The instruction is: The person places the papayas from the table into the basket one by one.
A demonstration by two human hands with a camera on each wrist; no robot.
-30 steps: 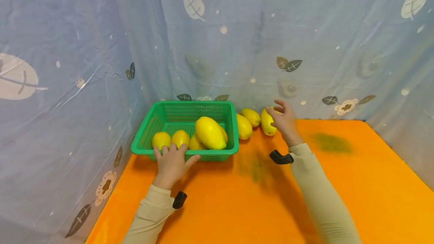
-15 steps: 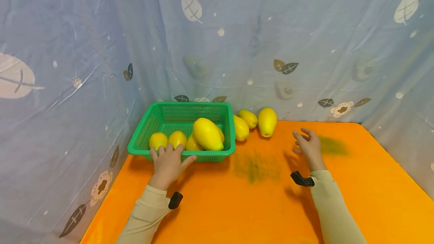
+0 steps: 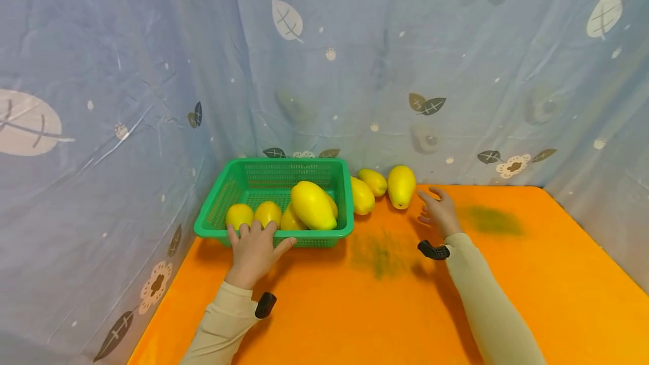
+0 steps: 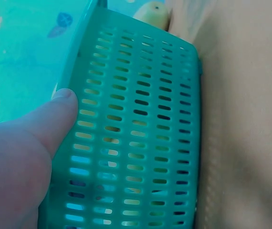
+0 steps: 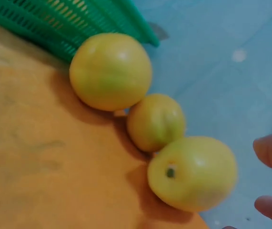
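Observation:
My left hand holds the near rim of a green plastic basket, fingers hooked over it. In the left wrist view the thumb lies at the rim, outside the slotted wall. Several yellow fruits lie inside, a large oblong fruit on top of others at the right. My right hand, fingers loosely bent and holding nothing, is just right of an oval yellow fruit. Between that fruit and the basket sit a smaller yellow fruit and another yellow fruit, beside the basket wall.
A blue-grey patterned curtain stands right behind the basket and fruits and along both sides. The orange tabletop has greenish smudges. A black wrist device sticks out at the right cuff.
My right hand drew back rightward from the rightmost fruit, then came partway back left toward it. My left hand stays at the basket rim, and the fruits lie as before.

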